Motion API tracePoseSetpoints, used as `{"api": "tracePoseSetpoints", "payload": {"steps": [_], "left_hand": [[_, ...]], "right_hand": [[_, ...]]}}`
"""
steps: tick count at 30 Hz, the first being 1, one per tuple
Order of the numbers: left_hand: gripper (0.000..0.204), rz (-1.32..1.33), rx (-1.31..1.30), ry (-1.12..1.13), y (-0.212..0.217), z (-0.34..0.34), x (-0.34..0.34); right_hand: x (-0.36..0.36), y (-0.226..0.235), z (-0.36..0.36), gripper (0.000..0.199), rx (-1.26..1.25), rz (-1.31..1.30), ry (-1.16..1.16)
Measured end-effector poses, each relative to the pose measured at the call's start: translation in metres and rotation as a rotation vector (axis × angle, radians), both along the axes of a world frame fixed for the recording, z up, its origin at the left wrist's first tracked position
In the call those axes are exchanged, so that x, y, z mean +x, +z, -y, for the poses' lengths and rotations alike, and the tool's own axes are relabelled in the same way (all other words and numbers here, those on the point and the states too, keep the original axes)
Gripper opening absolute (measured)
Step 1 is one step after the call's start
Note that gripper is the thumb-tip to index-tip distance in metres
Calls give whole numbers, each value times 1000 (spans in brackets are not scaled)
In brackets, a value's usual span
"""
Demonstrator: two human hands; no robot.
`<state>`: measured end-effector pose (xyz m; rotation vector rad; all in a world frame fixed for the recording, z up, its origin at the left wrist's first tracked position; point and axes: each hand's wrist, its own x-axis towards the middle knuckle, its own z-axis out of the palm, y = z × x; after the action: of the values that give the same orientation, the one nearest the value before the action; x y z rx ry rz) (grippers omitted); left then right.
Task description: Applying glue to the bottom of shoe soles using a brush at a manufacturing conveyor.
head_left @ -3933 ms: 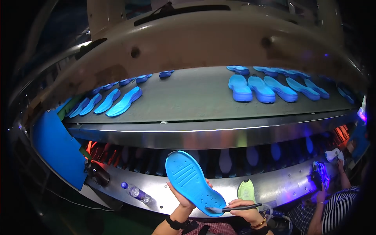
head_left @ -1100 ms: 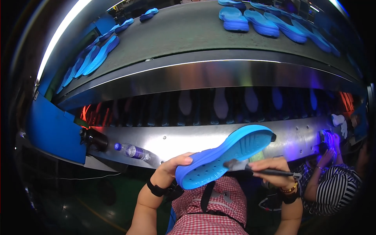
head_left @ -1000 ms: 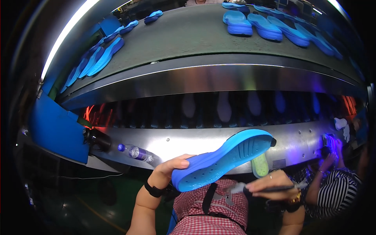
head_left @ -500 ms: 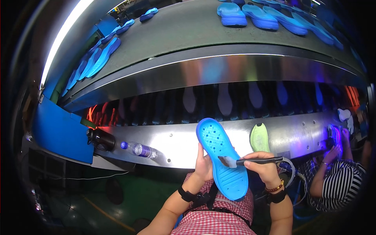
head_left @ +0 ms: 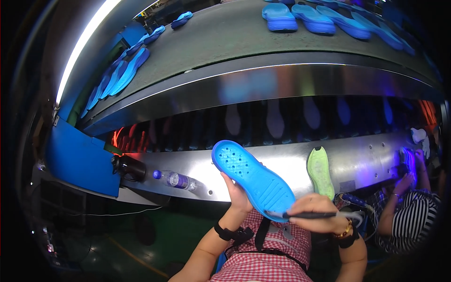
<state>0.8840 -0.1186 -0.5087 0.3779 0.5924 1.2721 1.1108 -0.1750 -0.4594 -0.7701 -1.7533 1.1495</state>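
Observation:
My left hand (head_left: 238, 196) holds a bright blue shoe sole (head_left: 263, 181) from beneath its left edge. The sole lies tilted, with its holed end up to the left and its grooved end toward my lap. Closed around the dark handle of a brush (head_left: 307, 215) is my right hand (head_left: 319, 210). The brush tip meets the sole's lower end, where its bristles are mostly hidden. A pale tube runs from the handle's rear. To the right, a light green sole-shaped piece (head_left: 321, 175) lies on the metal ledge (head_left: 291, 162).
Above the ledge runs a conveyor belt (head_left: 225, 40) carrying several blue soles (head_left: 312, 19). At left on the ledge are a dark bottle (head_left: 129, 168) and a clear plastic bottle (head_left: 176, 180). A co-worker in a striped top (head_left: 413, 216) works under purple light at right.
The sole's holed end has swung left, leaving it more slanted. My right hand has moved the brush down from the sole's middle to its lower end.

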Motion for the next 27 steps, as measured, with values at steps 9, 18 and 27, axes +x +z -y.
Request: {"api": "tracePoseSetpoints", "payload": {"steps": [9, 18, 27], "left_hand": [[86, -17, 22, 100, 21, -5, 18], [91, -119, 141, 46, 29, -9, 16], [95, -26, 190, -28, 26, -19, 9]], "right_hand": [[-17, 18, 1, 20, -38, -122, 138], [-1, 6, 10, 19, -66, -63, 272], [-3, 3, 6, 22, 73, -81, 96]]}}
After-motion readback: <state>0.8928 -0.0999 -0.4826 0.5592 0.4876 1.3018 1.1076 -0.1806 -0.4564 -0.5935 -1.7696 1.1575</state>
